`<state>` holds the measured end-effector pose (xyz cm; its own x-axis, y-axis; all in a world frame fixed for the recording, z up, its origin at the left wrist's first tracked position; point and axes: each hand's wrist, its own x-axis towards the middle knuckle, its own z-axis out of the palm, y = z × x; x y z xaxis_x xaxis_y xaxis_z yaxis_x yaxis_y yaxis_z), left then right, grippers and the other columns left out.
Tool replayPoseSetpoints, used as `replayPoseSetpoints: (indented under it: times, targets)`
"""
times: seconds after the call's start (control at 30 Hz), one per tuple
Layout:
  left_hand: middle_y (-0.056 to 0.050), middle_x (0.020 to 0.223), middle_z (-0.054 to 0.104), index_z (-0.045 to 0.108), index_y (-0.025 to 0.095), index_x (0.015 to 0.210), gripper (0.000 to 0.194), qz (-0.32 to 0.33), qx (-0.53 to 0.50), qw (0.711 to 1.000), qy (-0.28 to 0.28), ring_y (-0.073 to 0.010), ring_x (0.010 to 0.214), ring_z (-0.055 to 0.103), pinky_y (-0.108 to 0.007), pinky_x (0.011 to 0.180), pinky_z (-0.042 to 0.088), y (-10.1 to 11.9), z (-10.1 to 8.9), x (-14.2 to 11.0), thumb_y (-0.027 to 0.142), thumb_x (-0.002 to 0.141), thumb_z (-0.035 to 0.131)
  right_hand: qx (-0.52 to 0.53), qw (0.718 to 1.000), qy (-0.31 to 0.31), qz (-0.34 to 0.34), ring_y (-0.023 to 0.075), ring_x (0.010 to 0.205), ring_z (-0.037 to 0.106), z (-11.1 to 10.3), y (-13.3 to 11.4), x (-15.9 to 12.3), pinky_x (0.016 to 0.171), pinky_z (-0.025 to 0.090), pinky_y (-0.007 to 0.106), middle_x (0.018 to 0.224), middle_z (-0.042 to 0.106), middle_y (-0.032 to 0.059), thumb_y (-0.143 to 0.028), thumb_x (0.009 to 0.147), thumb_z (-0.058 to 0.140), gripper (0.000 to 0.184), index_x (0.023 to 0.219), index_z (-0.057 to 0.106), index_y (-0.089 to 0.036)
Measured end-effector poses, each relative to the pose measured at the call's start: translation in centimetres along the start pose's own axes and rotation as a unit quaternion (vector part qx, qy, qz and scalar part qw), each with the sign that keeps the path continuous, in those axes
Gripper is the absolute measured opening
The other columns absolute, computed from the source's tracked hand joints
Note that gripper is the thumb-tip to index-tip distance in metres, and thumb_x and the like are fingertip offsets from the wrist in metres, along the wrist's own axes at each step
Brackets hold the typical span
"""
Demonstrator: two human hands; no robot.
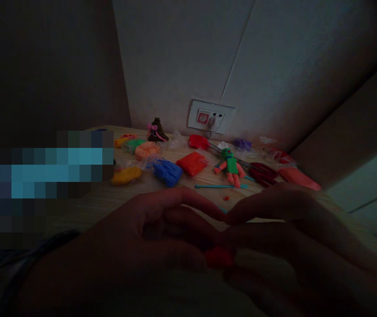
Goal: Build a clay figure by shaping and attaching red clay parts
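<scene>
A lump of red modelling clay point(219, 257) is pinched between my two hands, low in the middle of the view. My left hand point(162, 237) curves in from the left, its thumb and fingertips on the clay. From the right, my right hand point(284, 233) meets it, fingers bent and pressing on the same lump. The picture is dark, so the clay's exact shape is partly hidden by fingers. Just beyond the fingertips lie a small red clay bit point(226, 198) and a thin blue modelling tool point(215, 186). A clay figure point(231, 165) with a green body and orange limbs lies behind.
Bagged clay in blue point(168, 171), orange-red point(192, 163) and yellow point(126, 175) lies across the wooden table point(188, 193). Dark red-handled scissors point(263, 174) rest at right. A brown ornament with a pink bow point(157, 130) stands near the wall socket point(211, 116).
</scene>
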<state>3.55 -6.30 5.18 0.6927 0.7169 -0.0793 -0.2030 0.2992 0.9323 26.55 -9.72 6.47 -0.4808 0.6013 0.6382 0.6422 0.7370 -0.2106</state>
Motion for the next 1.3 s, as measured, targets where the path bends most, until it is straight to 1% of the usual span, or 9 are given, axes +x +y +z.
replayPoseSetpoints:
  times: [0.13, 0.33, 0.47, 0.6, 0.77, 0.9, 0.97, 1.13, 1.3]
  targets:
    - [0.008, 0.097, 0.084, 0.08, 0.029, 0.097, 0.032, -0.015, 0.007, 1.0, 0.016, -0.015, 0.097, 0.08, -0.019, 0.085, 0.061, -0.1, 0.0, 0.1, 0.011, 0.073, 0.094, 0.017, 1.0, -0.013, 0.003, 0.0205, 0.078, 0.077, 0.0, 0.1, 0.3, 0.081, 0.068, 0.036, 0.088, 0.076, 0.0029, -0.045, 0.108, 0.065, 0.025, 0.096, 0.082, -0.032]
    - [0.007, 0.093, 0.082, 0.076, 0.028, 0.099, 0.03, -0.026, 0.018, 0.999, 0.024, -0.0133, 0.095, 0.079, -0.019, 0.085, 0.059, 0.0, 0.1, 0.1, 0.017, 0.076, 0.092, 0.099, 0.995, -0.02, 0.009, 0.0201, 0.089, 0.077, 0.1, 0.6, 0.1, 0.086, 0.066, 0.035, 0.097, 0.077, 0.0011, -0.033, 0.105, 0.071, 0.005, 0.108, 0.075, -0.032]
    - [0.007, 0.095, 0.081, 0.076, 0.028, 0.102, 0.032, -0.026, 0.019, 0.999, 0.017, -0.0131, 0.096, 0.078, -0.018, 0.085, 0.058, 0.0, 0.1, 0.2, 0.019, 0.077, 0.093, 0.109, 0.994, -0.024, 0.016, 0.0201, 0.093, 0.077, 0.0, 0.7, 0.0, 0.086, 0.066, 0.034, 0.098, 0.076, 0.0009, -0.035, 0.105, 0.071, 0.005, 0.106, 0.075, -0.032]
    - [0.008, 0.094, 0.08, 0.077, 0.029, 0.103, 0.03, -0.017, 0.011, 1.0, 0.012, -0.0123, 0.094, 0.077, -0.017, 0.084, 0.058, -0.2, -0.1, 0.1, 0.021, 0.08, 0.094, 0.098, 0.995, -0.01, 0.015, 0.0198, 0.09, 0.077, 0.0, 0.5, 0.3, 0.08, 0.066, 0.032, 0.096, 0.077, 0.0016, -0.035, 0.108, 0.066, 0.013, 0.101, 0.076, -0.031]
    - [0.007, 0.096, 0.079, 0.077, 0.027, 0.106, 0.032, -0.009, 0.016, 1.0, 0.013, -0.012, 0.095, 0.076, -0.017, 0.084, 0.059, -0.3, -0.1, 0.2, 0.017, 0.08, 0.091, 0.08, 0.996, -0.023, 0.01, 0.0196, 0.087, 0.078, 0.1, 0.5, 0.5, 0.077, 0.067, 0.031, 0.094, 0.076, 0.0027, -0.033, 0.11, 0.062, 0.02, 0.097, 0.077, -0.03]
    - [0.007, 0.096, 0.08, 0.073, 0.025, 0.106, 0.036, -0.018, 0.007, 0.999, 0.031, -0.0123, 0.095, 0.078, -0.018, 0.085, 0.06, -0.1, 0.1, 0.4, 0.014, 0.076, 0.09, 0.129, 0.99, -0.054, 0.013, 0.0155, 0.094, 0.077, -0.3, 1.1, 0.5, 0.086, 0.065, 0.023, 0.101, 0.075, -0.0007, -0.033, 0.106, 0.071, 0.003, 0.106, 0.074, -0.032]
    - [0.008, 0.096, 0.081, 0.072, 0.025, 0.106, 0.036, -0.016, -0.006, 1.0, 0.025, -0.0109, 0.095, 0.079, -0.017, 0.085, 0.06, 0.0, 0.1, 0.4, 0.01, 0.077, 0.088, 0.158, 0.984, -0.076, 0.022, 0.0139, 0.097, 0.077, -0.4, 1.4, 0.5, 0.086, 0.064, 0.019, 0.104, 0.075, -0.0015, -0.032, 0.104, 0.073, 0.004, 0.108, 0.074, -0.033]
    - [0.012, 0.092, 0.083, 0.073, 0.027, 0.105, 0.034, -0.011, -0.004, 1.0, 0.016, -0.0075, 0.093, 0.079, -0.013, 0.083, 0.059, -0.1, 0.1, 0.3, 0.009, 0.08, 0.087, 0.215, 0.973, -0.075, 0.041, 0.0114, 0.095, 0.078, 0.2, 1.5, 1.0, 0.083, 0.063, 0.013, 0.101, 0.075, -0.0027, -0.03, 0.103, 0.074, 0.004, 0.099, 0.075, -0.031]
    - [0.013, 0.089, 0.082, 0.074, 0.028, 0.105, 0.036, -0.013, 0.013, 1.0, 0.025, -0.0073, 0.089, 0.078, -0.013, 0.08, 0.059, -0.2, 0.0, 0.2, 0.01, 0.078, 0.088, 0.208, 0.975, -0.072, 0.038, 0.0084, 0.092, 0.076, 0.8, 1.3, 1.0, 0.083, 0.061, 0.01, 0.103, 0.075, -0.0044, -0.02, 0.104, 0.066, 0.013, 0.104, 0.073, -0.031]
